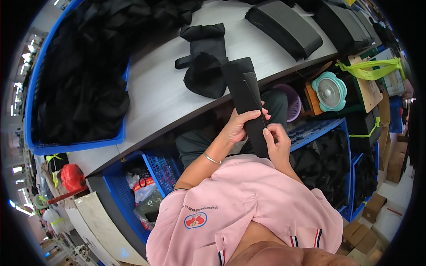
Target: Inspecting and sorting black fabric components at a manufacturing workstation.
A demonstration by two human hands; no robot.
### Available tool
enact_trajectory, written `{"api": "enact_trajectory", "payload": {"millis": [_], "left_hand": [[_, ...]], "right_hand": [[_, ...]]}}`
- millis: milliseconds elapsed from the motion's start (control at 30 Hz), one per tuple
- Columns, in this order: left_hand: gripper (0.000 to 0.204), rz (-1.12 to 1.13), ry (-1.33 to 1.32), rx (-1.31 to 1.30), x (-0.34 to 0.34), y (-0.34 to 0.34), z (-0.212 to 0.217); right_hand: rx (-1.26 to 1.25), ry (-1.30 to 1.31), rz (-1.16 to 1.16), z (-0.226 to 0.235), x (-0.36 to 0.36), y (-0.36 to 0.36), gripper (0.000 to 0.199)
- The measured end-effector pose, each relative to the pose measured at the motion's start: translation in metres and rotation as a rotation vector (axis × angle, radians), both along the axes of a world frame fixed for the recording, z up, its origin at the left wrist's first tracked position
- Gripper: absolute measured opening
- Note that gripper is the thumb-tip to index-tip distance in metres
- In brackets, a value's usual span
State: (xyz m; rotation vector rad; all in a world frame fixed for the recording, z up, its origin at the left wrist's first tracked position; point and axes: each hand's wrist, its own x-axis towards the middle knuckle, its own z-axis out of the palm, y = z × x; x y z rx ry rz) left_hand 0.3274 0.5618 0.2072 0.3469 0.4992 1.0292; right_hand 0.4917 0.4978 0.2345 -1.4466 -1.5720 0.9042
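Note:
A long, flat black fabric piece is held in front of my chest, its far end tilted up over the table's edge. My left hand grips it around the middle, thumb on top. Close to its near end, my right hand pinches the right edge between thumb and fingers. A folded seam or flap runs along that edge. Just beyond the held piece, a black sewn fabric item with a side tab and a rounded end lies on the table.
The grey table carries a blue crate heaped with black fabric and stacks of black panels. Blue baskets stand below at my left and right. A turquoise fan and a purple bin are at the right.

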Motion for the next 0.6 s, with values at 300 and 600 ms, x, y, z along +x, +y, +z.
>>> {"api": "enact_trajectory", "payload": {"millis": [300,600], "left_hand": [[0.038,0.402,0.536,0.263,-0.024,-0.025,0.009],[0.031,0.877,1.723,0.576,-0.110,0.039,-0.020]], "right_hand": [[-0.132,0.161,0.229,0.001,-0.017,0.016,0.051],[-0.146,0.082,0.364,0.004,-0.021,0.049,0.043]]}}
